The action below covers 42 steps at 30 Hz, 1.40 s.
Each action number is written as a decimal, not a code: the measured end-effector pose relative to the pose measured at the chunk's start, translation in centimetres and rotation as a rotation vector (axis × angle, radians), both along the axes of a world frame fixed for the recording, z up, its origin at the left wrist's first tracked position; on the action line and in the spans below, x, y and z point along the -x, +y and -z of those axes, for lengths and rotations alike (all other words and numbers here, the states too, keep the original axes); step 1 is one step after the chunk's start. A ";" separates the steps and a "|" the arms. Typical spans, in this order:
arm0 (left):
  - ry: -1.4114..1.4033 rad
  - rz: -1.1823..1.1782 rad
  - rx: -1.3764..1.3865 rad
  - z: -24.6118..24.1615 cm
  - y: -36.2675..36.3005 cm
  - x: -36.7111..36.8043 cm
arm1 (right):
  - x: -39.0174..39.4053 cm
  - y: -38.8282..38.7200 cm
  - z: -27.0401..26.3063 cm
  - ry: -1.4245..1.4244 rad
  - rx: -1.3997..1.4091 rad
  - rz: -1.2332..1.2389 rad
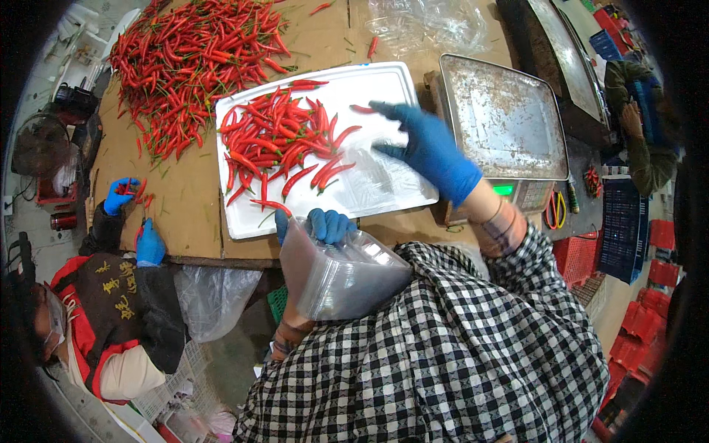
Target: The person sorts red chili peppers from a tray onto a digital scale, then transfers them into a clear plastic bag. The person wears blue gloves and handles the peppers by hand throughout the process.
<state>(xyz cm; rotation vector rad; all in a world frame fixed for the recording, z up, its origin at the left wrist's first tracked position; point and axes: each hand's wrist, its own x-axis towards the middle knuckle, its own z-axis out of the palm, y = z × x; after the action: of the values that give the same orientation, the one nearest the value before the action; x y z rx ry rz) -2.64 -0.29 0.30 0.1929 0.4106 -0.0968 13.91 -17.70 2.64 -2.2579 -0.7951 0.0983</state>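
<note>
My left hand, in a blue glove, grips a thick stack of clear plastic bags against my checked garment. A red chili pepper lies across the near edge of the white tray, its tip by my left thumb. On the tray's left half is a loose heap of red chili peppers. My right hand, also gloved in blue, hovers over the tray's right side with fingers apart. Close to its index fingertip is a single chili; whether they touch is unclear.
A large chili pile covers the cardboard's far left. Right of the tray stands a scale with a worn metal pan. Scissors lie beyond it. At left, a co-worker's gloved hands handle chilies and a tool. Clear plastic film lies behind.
</note>
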 end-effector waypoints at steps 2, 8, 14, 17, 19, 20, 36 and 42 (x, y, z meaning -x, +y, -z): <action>-0.034 0.022 0.014 0.0 0.3 -0.2 | 2.7 0.2 1.9 0.000 0.208 -0.056; -0.079 0.040 -0.047 1.4 0.4 -0.1 | 5.0 0.5 5.5 -0.174 0.685 -0.196; -0.117 0.045 0.009 1.7 0.5 -0.2 | 2.2 1.0 4.7 -0.134 0.520 -0.150; -0.037 0.055 0.019 -0.5 0.3 -0.3 | 0.6 1.4 4.2 -0.089 0.613 -0.134; -0.077 0.048 0.012 -0.2 0.6 0.1 | 0.3 2.0 3.8 -0.003 0.734 -0.166; -0.097 0.046 0.009 -0.1 0.8 0.1 | 0.9 1.9 3.8 -0.074 0.712 -0.163; -0.171 0.112 0.092 3.2 1.7 -0.3 | -3.6 0.2 -9.0 -0.753 -0.081 0.281; -0.125 -0.040 0.098 3.1 2.1 -0.2 | 6.6 0.7 -4.8 0.615 -0.297 -0.343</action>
<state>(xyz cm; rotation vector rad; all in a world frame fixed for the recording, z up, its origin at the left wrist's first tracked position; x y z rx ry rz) -2.40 1.86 -2.78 0.0936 0.2838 -0.0648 7.27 -16.98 7.45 -1.6518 -0.7807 0.7450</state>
